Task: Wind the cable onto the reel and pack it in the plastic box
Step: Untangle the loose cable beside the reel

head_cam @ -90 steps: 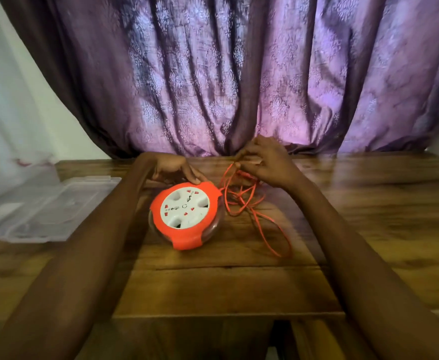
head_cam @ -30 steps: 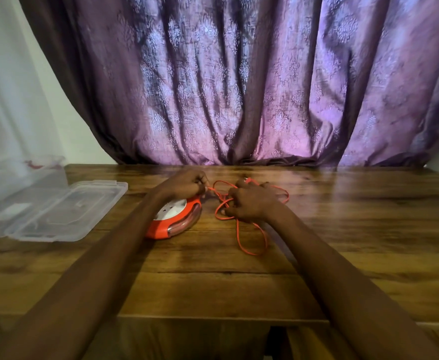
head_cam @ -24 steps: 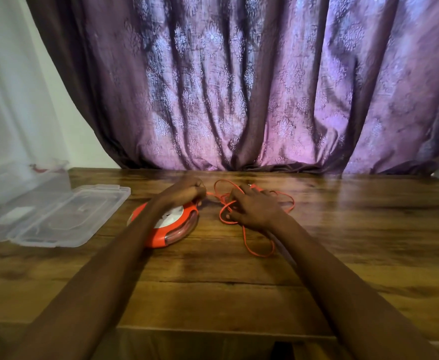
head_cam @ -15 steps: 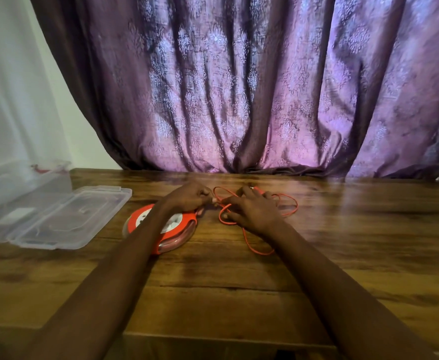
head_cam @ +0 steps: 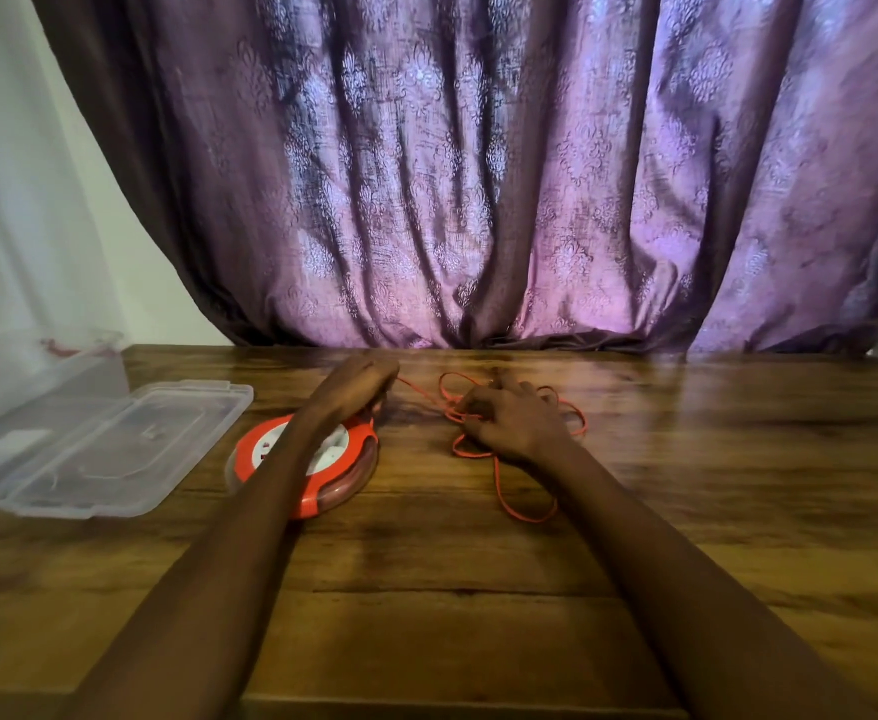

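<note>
1. Curtain [head_cam: 478, 174]: purple patterned drapery behind the far edge of the table. It fills more of the view than three seconds ago, because the camera has tipped upward.

2. Table [head_cam: 686, 511]: wooden top bearing every task item.

3. Plastic box [head_cam: 36, 387] and its lid [head_cam: 114, 449]: clear, at the left edge, lid lying flat beside it. Neither has moved, so packing has not begun.

4. Reel [head_cam: 338, 491]: orange rim, white socket face, flat on the table between the lid and the loose cable. Three seconds ago its face was fully exposed; now the left forearm crosses over it.

5. Cable [head_cam: 525, 511]: thin orange cord. One strand runs taut from the left hand to the right hand; loose loops lie under and around the right hand, and one loop trails toward the viewer. The slack pile appears smaller than before, suggesting winding is partway done.

6. Left hand [head_cam: 356, 387]: reached past the far edge of the reel, fingers curled, apparently gripping the cable where it enters the reel; the exact contact is hidden.

7. Right hand [head_cam: 509, 423]: palm down over the tangle, fingertips pinching the cord, feeding slack toward the reel.
</note>
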Available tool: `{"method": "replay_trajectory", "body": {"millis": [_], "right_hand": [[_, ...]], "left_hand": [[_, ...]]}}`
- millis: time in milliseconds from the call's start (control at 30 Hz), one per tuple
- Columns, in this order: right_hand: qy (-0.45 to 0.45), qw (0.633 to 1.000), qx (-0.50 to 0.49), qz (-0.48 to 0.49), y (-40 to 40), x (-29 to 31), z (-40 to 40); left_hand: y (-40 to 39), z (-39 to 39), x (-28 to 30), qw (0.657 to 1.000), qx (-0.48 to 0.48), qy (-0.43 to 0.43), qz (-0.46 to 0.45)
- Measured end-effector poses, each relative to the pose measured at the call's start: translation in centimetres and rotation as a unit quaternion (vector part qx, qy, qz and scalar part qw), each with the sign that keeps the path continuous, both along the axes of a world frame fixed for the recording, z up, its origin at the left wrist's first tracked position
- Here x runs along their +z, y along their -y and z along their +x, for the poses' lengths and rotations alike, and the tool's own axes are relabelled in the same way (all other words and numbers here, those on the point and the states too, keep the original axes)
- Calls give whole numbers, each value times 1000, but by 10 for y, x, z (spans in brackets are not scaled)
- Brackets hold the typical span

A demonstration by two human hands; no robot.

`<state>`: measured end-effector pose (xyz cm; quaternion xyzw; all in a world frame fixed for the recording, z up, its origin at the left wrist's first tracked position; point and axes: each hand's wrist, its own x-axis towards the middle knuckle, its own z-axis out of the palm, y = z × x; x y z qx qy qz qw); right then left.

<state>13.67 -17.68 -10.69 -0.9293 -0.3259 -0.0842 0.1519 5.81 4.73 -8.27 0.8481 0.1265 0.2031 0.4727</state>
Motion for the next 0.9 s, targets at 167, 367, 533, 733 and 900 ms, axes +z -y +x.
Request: {"method": "replay_trajectory", "body": {"millis": [167, 367, 533, 733, 900], "right_hand": [[3, 998, -12, -66, 12, 6, 7], [-41, 997, 6, -61, 10, 8, 15], [-44, 998, 44, 17, 19, -3, 21], [-48, 996, 54, 54, 20, -8, 23], [-28, 996, 51, 73, 29, -6, 29]], "left_hand": [[-17, 2, -3, 998, 62, 30, -5], [-18, 6, -7, 998, 54, 20, 15], [-1, 5, -2, 943, 101, 37, 315], [56, 27, 2, 786, -26, -14, 617], [63, 40, 5, 800, -43, -83, 593]]}}
